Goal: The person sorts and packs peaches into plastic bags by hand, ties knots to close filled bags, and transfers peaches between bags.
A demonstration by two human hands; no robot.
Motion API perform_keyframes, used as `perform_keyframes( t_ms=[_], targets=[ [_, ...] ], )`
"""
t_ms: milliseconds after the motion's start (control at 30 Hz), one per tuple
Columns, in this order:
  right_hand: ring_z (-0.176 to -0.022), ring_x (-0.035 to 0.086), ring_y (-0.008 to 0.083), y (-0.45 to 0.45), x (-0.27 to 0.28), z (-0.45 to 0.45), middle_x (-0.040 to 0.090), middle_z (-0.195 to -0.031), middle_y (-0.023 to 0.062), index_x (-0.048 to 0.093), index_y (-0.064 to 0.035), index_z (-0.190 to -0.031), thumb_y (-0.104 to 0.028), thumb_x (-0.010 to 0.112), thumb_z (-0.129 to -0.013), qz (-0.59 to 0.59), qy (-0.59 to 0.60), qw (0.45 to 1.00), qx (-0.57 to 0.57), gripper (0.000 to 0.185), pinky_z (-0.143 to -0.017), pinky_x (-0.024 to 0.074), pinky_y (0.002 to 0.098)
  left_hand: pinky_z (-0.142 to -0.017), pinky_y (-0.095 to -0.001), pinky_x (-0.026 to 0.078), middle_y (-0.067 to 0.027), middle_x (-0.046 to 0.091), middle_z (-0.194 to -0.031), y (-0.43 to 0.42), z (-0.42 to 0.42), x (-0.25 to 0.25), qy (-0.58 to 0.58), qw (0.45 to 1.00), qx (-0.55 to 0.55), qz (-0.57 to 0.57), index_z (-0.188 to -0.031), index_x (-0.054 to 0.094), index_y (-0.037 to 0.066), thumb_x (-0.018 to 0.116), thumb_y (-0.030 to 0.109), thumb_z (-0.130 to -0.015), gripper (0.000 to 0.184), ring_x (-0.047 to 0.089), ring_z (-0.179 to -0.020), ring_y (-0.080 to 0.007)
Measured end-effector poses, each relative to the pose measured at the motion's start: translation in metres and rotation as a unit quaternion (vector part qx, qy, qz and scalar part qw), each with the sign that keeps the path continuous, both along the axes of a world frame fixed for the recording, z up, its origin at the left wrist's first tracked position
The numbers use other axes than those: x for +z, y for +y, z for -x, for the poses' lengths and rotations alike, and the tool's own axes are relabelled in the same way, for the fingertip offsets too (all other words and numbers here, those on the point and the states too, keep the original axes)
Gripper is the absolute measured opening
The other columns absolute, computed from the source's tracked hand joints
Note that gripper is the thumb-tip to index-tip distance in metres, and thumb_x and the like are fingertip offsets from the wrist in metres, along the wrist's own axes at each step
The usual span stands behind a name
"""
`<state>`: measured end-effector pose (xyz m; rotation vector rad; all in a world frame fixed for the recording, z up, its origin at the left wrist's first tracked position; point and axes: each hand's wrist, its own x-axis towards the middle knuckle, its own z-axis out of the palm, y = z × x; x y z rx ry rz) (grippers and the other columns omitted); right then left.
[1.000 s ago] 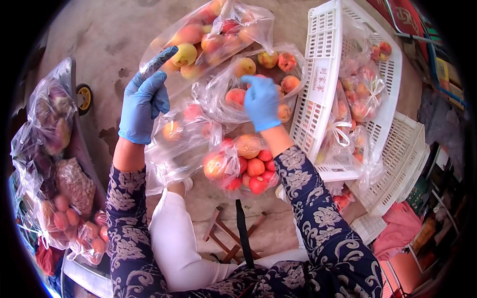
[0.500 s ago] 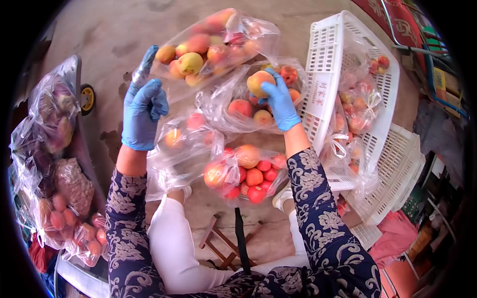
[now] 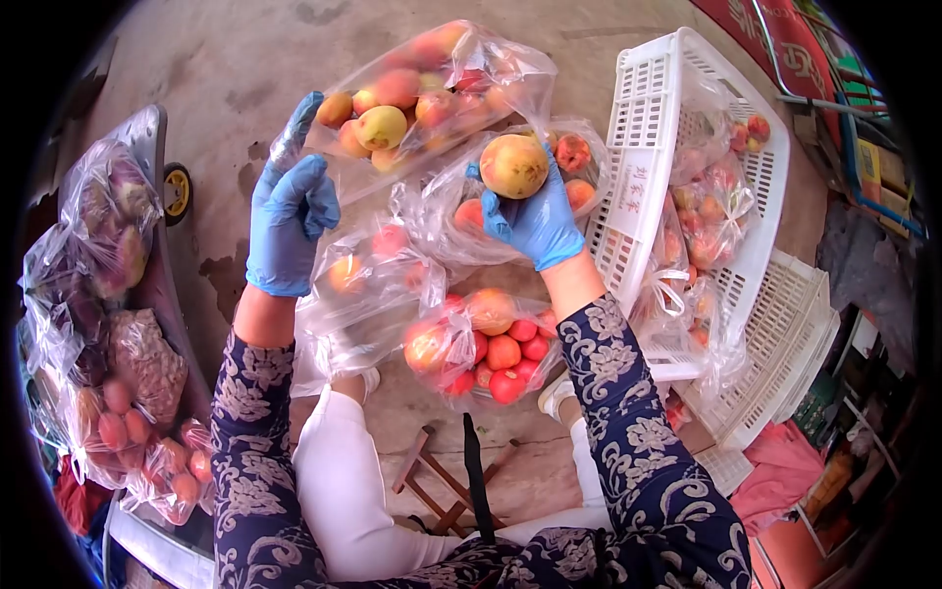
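Note:
My right hand (image 3: 546, 224), in a blue glove, holds a yellow-orange peach (image 3: 514, 166) on its fingers, above an open clear bag (image 3: 432, 221) with several peaches. My left hand (image 3: 289, 211), also gloved, has its index finger stretched up and its other fingers curled at the loose left edge of a clear plastic bag (image 3: 530, 79) of peaches; the exact grip is partly hidden. Lower down, a thin bag (image 3: 329, 319) contains a few fruits. Nearer my legs lies a bag of red fruit (image 3: 503, 353).
At the right stands a white crate (image 3: 638, 167) with bagged fruit, beside a second crate (image 3: 775, 344). Bags of produce (image 3: 108, 236) rest on a surface at the left, near a yellow wheel (image 3: 177, 193). A wooden folding frame (image 3: 422, 461) is between my legs.
My right hand reached among the peaches, took hold of one and lifted it, then turned so the peach rests on its fingers. My left hand keeps its pose, slightly shifted.

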<state>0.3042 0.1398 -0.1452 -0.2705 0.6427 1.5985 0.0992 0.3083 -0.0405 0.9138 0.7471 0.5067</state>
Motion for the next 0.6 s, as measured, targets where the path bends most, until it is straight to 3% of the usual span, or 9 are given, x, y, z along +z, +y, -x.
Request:
perform_keyframes(
  t_ms=[100,200,300,400,500,600],
  targets=[
    [-0.079,0.062,0.0329,-0.001,-0.009,-0.002,0.06,-0.103,0.0192,0.052,-0.0048,-0.115,-0.066,0.048,-0.08,-0.027,-0.037,0.999,0.03,0.071,-0.063,0.055,0.0426,-0.043,-0.0165,0.031,0.0056,0.041,-0.058,0.001,0.002,-0.002,-0.015,1.0,0.003,0.012,-0.139,0.035,0.006,0.047,0.009,-0.089,0.052,0.036,-0.046,-0.0022],
    [-0.083,0.062,0.0353,0.001,-0.012,0.0,0.06,-0.102,0.0248,0.05,-0.0042,-0.116,-0.068,0.047,-0.079,0.019,-0.094,0.995,0.027,0.074,-0.065,0.0556,0.045,-0.043,-0.0164,0.031,0.0053,0.043,-0.058,0.001,0.003,-0.001,0.002,1.0,-0.003,0.0,-0.139,0.035,0.006,0.047,0.009,-0.088,0.052,0.037,-0.046,-0.0022],
    [-0.094,0.058,0.0406,0.0,-0.019,-0.001,0.056,-0.105,0.0265,0.05,-0.0065,-0.116,-0.063,0.046,-0.082,0.052,-0.082,0.995,0.029,0.066,-0.07,0.054,0.0459,-0.043,-0.0163,0.031,0.0052,0.043,-0.057,0.001,0.003,-0.001,0.014,1.0,-0.002,-0.009,-0.139,0.035,0.006,0.047,0.009,-0.088,0.052,0.037,-0.045,-0.0022],
    [-0.094,0.058,0.0418,-0.001,-0.024,0.0,0.054,-0.108,0.0299,0.049,-0.0059,-0.117,-0.064,0.048,-0.081,0.081,-0.074,0.994,0.016,0.068,-0.07,0.0542,0.0464,-0.043,-0.0161,0.031,0.0051,0.043,-0.057,0.001,0.003,-0.001,0.018,1.0,-0.003,-0.005,-0.138,0.036,0.007,0.048,0.009,-0.088,0.052,0.037,-0.045,-0.0023],
    [-0.085,0.062,0.0385,-0.003,-0.024,0.003,0.059,-0.102,0.0266,0.05,-0.0035,-0.115,-0.07,0.049,-0.077,0.11,-0.095,0.989,0.026,0.077,-0.064,0.0562,0.0447,-0.042,-0.0161,0.031,0.0048,0.044,-0.057,0.0,0.002,0.001,0.017,1.0,-0.014,0.007,-0.138,0.037,0.007,0.048,0.009,-0.088,0.051,0.038,-0.045,-0.0024],
    [-0.084,0.062,0.0378,-0.004,-0.025,0.002,0.06,-0.099,0.0242,0.05,-0.0036,-0.115,-0.06,0.055,-0.08,0.108,-0.051,0.993,0.0,0.067,-0.064,0.0556,0.0459,-0.043,-0.016,0.031,0.0046,0.044,-0.058,0.0,0.002,0.0,0.006,1.0,-0.028,0.013,-0.138,0.036,0.007,0.048,0.009,-0.088,0.051,0.038,-0.045,-0.003]
  ],
)
